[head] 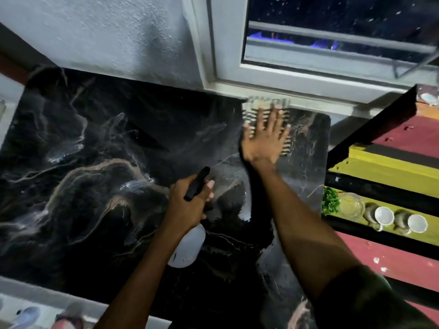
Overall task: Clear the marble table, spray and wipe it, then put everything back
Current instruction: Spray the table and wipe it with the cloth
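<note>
At the far right corner of the marble table, beneath the window, we press our right hand flat on a striped cloth, fingers spread and straight, not curled round it. Motion blur smears the cloth's edges, so we cannot tell its exact outline. Our left hand grips a white spray bottle by its black trigger head, nozzle pointing away from us toward the far side, held above the table's middle. Judgement: we are in the wiping step. Unwiped marble lies mostly to the left of the cloth; the right hand is nearer it. Two white cups and a glass bowl wait on the striped mat to our right, off the table.
</note>
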### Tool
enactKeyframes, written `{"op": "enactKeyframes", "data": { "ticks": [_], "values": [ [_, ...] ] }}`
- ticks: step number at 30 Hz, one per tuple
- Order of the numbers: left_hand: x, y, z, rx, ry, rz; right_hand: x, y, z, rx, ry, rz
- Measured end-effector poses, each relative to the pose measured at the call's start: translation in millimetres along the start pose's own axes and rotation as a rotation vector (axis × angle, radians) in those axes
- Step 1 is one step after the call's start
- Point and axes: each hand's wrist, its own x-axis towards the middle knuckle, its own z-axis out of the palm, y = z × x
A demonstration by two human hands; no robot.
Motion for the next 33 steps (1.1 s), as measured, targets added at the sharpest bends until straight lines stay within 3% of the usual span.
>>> {"op": "enactKeyframes", "data": {
  "ticks": [3,6,9,13,16,18,20,23,27,30,33],
  "values": [
    [1,0,-13,0.024,0.049,0.002,-43,-61,27,-0.003,-0.051,-0.404],
    [1,-1,-28,0.043,0.098,0.027,-93,-67,42,-0.040,-0.156,-0.686],
    [3,-10,-41,0.019,0.136,0.002,-114,-26,42,-0.010,-0.128,-0.620],
    [2,-15,-50,-0.053,0.137,-0.041,-82,25,19,-0.046,-0.048,-0.319],
    [-1,-15,-59,-0.062,0.133,-0.040,-32,-5,6,-0.025,-0.032,-0.114],
    [-4,-18,-67,-0.049,0.142,-0.019,-12,-49,9,-0.004,-0.021,-0.075],
    [-6,-22,-76,-0.024,0.157,-0.005,-13,-94,20,-0.014,-0.041,-0.164],
    [-4,-31,-88,0.051,0.193,0.000,-54,-139,40,-0.055,-0.081,-0.456],
    [-5,-35,-91,0.030,0.236,-0.038,-139,-130,70,-0.077,-0.175,-0.879],
    [-7,-38,-95,0.030,0.232,-0.020,-176,-87,72,-0.061,-0.210,-0.986],
    [-7,-50,-103,-0.015,0.253,-0.040,-165,-47,58,-0.085,-0.184,-0.954]
  ]
}}
